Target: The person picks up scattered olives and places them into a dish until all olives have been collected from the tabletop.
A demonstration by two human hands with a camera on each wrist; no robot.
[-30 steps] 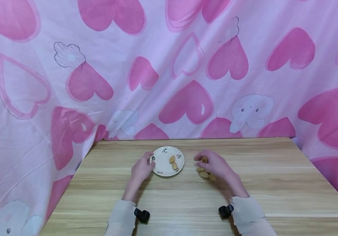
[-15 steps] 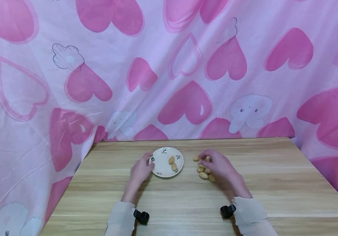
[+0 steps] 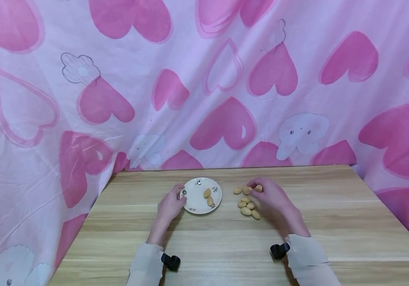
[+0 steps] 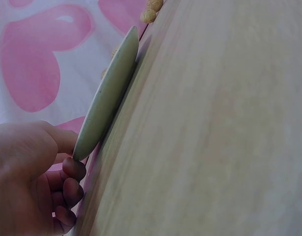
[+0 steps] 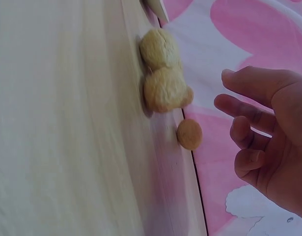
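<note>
My left hand point(image 3: 170, 204) pinches the left rim of a small white plate point(image 3: 194, 195) with little printed pictures. In the left wrist view the plate point(image 4: 107, 98) shows edge-on, its rim between thumb and fingers. Two tan, oval nuts in their shells point(image 3: 207, 193) lie on its right half. To the right of the plate, my right hand point(image 3: 274, 194) hovers over the far end of a group of similar nuts point(image 3: 245, 211). Its fingers point(image 5: 254, 81) are loosely bent and spread, with nothing between them in the right wrist view. One nut point(image 5: 189, 133) lies near them.
The nuts sit in a loose cluster, with a separate nut point(image 3: 238, 191) at the far left of them. Everything rests on a wood-grain table point(image 3: 204, 246). A pink heart-patterned cloth point(image 3: 222, 123) hangs behind the table's back edge.
My right hand has drawn back to the right and slightly away, uncovering several nuts that it hid before. The left hand and the plate stay as they were.
</note>
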